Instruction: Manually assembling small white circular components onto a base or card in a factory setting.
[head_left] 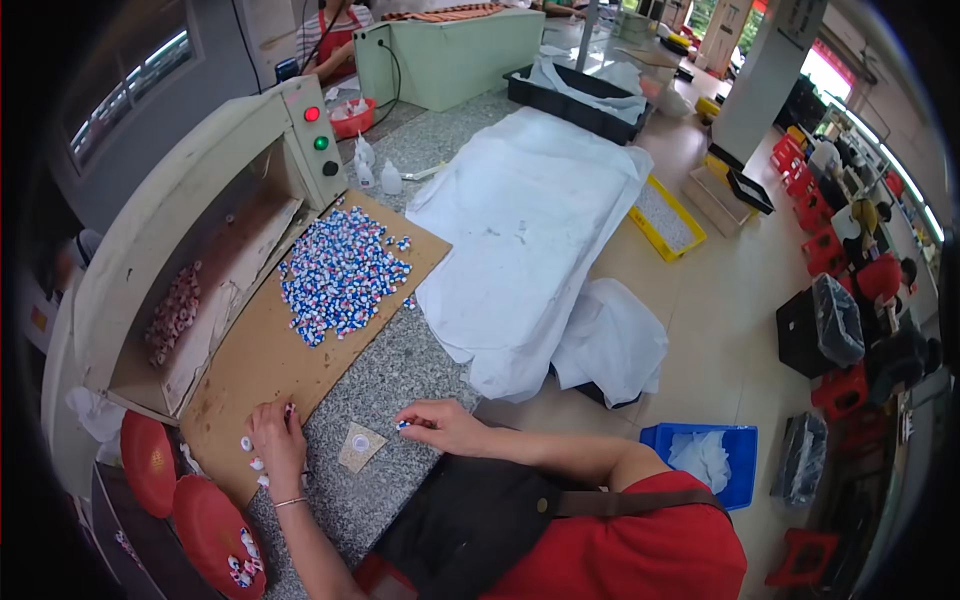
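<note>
A pale, glossy tiled floor [715, 370] stretches away to the right of the right hand [445, 427]. Ahead and left of the left hand [277, 440], a bulky machine [170, 180] arches its painted casing over an open chamber. Beneath both hands runs a speckled grey granite worktop [400, 360]; beyond the right hand spreads a creased white sheet [520, 240]. Flat brown cardboard [250, 365], stained in places, reaches forward from the left hand and carries a loose heap [345, 265] of small, rounded blue-and-white pieces ahead of it. Round red plates [205, 525] sit left of that hand. The left hand's fingers curl narrowly downward, a small piece [289, 408] showing at their tips; whether it is gripped I cannot tell. The right hand pinches a blue-and-white piece [403, 425]. Between the hands lies a grainy, four-sided tan slab [360, 447].
</note>
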